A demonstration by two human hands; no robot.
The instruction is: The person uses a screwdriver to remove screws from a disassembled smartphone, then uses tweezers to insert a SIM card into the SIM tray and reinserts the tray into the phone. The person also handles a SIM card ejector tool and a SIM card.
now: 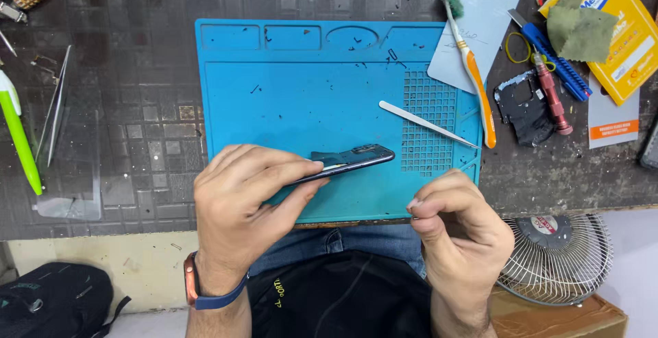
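My left hand grips a dark, opened phone, holding it on edge and tilted over the lower part of a blue repair mat. My right hand hovers at the mat's front right corner with its fingers curled in and the fingertips pinched together; whether something tiny is between them I cannot tell. Metal tweezers lie on the mat just right of the phone.
An orange-handled toothbrush lies across the mat's right edge. To the right are a blue tool, a red screwdriver, a black phone part and a yellow packet. A small fan stands below the bench; glass sheets at left.
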